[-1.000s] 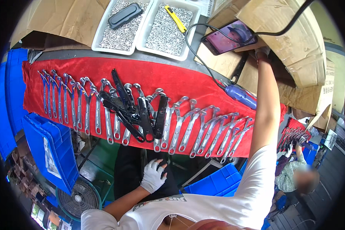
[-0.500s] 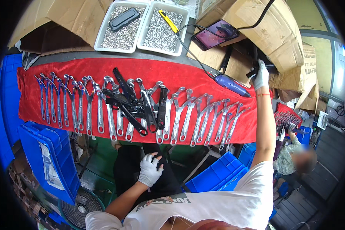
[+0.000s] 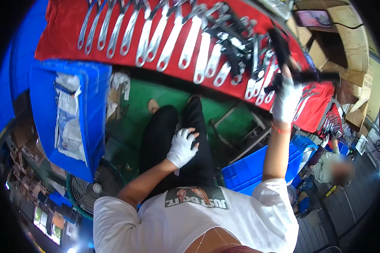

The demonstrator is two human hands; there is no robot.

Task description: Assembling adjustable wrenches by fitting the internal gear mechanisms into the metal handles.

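Clutching long black pieces [image 3: 314,77] in your right hand [image 3: 288,99], you hold them above the near edge of the red cloth [image 3: 63,40], to the right of the dark heap [image 3: 230,52]. The pieces stick out in different directions, one pointing away from you and one running crosswise; holding them together probably lets one hand carry several. Motion blurs them, so their exact number is unclear.

Metal wrenches [image 3: 173,44] lie in a row with their handle ends toward you, likely so that each stays separate and easy to reach. The cloth beneath probably guards the shiny metal from scratches. The heap lies across the middle of the row, its pieces crossing each other, an arrangement that seems to favour quick reach over order.

As for your right grip, the gloved fingers are closed around the pieces, though blur hides exactly how the thumb sits. Your left hand [image 3: 182,147] rests on your dark trousers [image 3: 202,156], its grip relaxed, fingers spread and slightly bent, with nothing in it; it seems to be simply waiting there, well apart from the wrenches.
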